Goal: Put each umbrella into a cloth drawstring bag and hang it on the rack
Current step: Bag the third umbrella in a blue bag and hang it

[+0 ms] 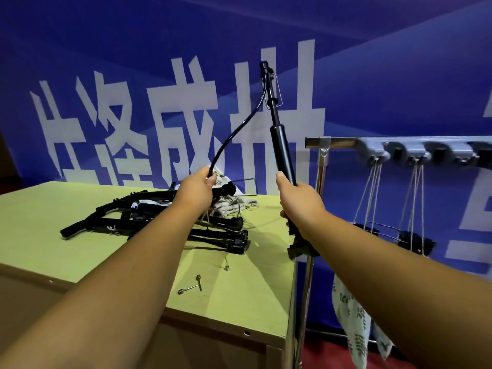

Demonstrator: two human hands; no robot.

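My right hand grips the lower shaft of a long black rod-like item and holds it upright over the table's right edge. From its top a thin black hose curves down to my left hand, which pinches the hose's end. More of these black items lie in a pile on the green table. Cloth drawstring bags lie crumpled behind the pile. On the right stands a metal rack with grey hooks; two filled patterned bags hang from it by strings.
Small metal pins lie loose near the table's front right corner. A blue banner with large white characters forms the wall behind. The rack's upright post stands against the table's right edge. Red floor shows below the rack.
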